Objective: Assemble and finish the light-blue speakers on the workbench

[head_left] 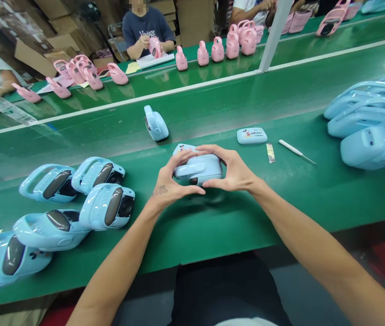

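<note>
Between my hands is a light-blue plastic casing with a carry handle (209, 166), held low over the green bench. My left hand (169, 182) curves around its left end, thumb toward the front. My right hand (236, 168) grips the right end, with fingers over the top and thumb along the lower edge. Just behind it, a pale-blue printed piece (183, 148) shows partly past my fingers; whether it touches the casing I cannot tell. Right of my hands lie a blue printed cover (252, 136), a small shiny strip (270, 153) and a white-handled screwdriver (292, 148).
Several blue handled units with dark windows (107, 207) stand at left. More blue casings (372, 140) are piled at right. One blue unit (156, 123) sits on the green belt (213, 102) ahead. Across it, people handle pink units (202, 53); a grey post (274, 38) rises there.
</note>
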Tool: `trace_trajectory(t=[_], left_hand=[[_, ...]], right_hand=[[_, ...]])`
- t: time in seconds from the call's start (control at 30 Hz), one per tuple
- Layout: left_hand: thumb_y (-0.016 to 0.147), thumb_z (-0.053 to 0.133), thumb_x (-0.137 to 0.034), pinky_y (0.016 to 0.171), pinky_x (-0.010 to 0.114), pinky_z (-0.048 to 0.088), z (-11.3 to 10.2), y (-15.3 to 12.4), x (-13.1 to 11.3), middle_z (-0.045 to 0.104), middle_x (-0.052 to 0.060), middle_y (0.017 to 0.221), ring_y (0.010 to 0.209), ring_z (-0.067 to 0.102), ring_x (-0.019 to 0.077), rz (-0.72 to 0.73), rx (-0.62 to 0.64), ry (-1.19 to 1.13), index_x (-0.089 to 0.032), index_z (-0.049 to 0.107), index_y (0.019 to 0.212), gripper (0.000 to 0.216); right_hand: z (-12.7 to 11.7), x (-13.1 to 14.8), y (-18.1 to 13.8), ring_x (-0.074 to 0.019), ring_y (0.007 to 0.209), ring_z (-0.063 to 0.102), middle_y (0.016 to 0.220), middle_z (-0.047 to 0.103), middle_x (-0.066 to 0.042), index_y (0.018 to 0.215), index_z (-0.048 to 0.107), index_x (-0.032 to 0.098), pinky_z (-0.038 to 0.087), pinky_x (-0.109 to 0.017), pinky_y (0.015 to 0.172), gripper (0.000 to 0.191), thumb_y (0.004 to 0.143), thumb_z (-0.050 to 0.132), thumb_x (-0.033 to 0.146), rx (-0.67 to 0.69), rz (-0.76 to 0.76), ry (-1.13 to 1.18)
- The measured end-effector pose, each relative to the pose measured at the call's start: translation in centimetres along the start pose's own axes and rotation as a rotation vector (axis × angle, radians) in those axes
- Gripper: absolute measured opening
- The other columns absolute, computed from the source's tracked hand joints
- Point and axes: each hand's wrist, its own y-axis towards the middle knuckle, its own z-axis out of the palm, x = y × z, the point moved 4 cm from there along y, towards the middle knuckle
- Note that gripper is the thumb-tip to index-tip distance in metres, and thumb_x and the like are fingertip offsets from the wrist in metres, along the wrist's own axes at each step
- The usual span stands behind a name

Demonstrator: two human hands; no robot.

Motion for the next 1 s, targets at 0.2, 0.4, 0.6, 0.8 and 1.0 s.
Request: trace_trajectory(t=[0.2, 0.4, 0.6, 0.8, 1.0], left_hand=[[0.061, 0.1, -0.058, 0.115, 0.053, 0.053, 0.4, 0.1, -1.3, 0.076, 0.013, 0.135, 0.129, 0.07, 0.0354, -0.078, 0.013, 0.142, -0.023, 0.076, 0.123, 0.076], [0.062, 0.102, -0.042, 0.111, 0.046, 0.054, 1.3, -0.2, -1.7, 0.074, 0.008, 0.128, 0.123, 0.069, 0.0322, -0.135, -0.116, 0.14, -0.027, 0.078, 0.122, 0.066], [0.069, 0.098, -0.03, 0.123, 0.052, 0.045, 2.3, -0.6, -2.0, 0.074, 0.007, 0.14, 0.134, 0.066, 0.0355, -0.172, -0.118, 0.014, -0.027, 0.078, 0.126, 0.06], [0.072, 0.098, -0.033, 0.124, 0.053, 0.047, 2.6, -0.8, -1.7, 0.073, 0.008, 0.144, 0.137, 0.065, 0.0365, -0.228, -0.143, -0.032, -0.025, 0.079, 0.126, 0.058], [0.071, 0.098, -0.033, 0.124, 0.054, 0.045, 2.4, -0.7, -1.7, 0.073, 0.008, 0.141, 0.136, 0.065, 0.0366, -0.235, -0.129, -0.042, -0.025, 0.078, 0.126, 0.059]], right_hand=[[1.5, -1.2, -0.3, -0.0363, 0.134, 0.064, 0.142, 0.07, -0.008, 0.132, 0.069, 0.028, 0.046, -0.054, 0.118, 0.071, 0.07, 0.092, 0.053, 0.026, 0.149, 0.125], [2.6, -2.5, -1.3, -0.0372, 0.138, 0.059, 0.154, 0.061, -0.005, 0.147, 0.059, 0.034, 0.045, -0.055, 0.12, 0.088, 0.066, 0.089, 0.051, -0.09, 0.388, 0.394], [2.7, -2.1, -1.4, -0.0352, 0.126, 0.064, 0.144, 0.067, -0.005, 0.142, 0.059, 0.033, 0.053, -0.051, 0.109, 0.08, 0.068, 0.083, 0.052, -0.104, 0.438, 0.373], [2.7, -2.1, -1.4, -0.0296, 0.109, 0.068, 0.125, 0.071, -0.004, 0.13, 0.062, 0.03, 0.057, -0.044, 0.097, 0.073, 0.065, 0.087, 0.049, -0.144, 0.46, 0.404], [2.2, -2.2, -1.0, -0.0307, 0.112, 0.069, 0.124, 0.074, -0.005, 0.13, 0.064, 0.03, 0.058, -0.047, 0.099, 0.074, 0.065, 0.091, 0.051, -0.106, 0.489, 0.419]])
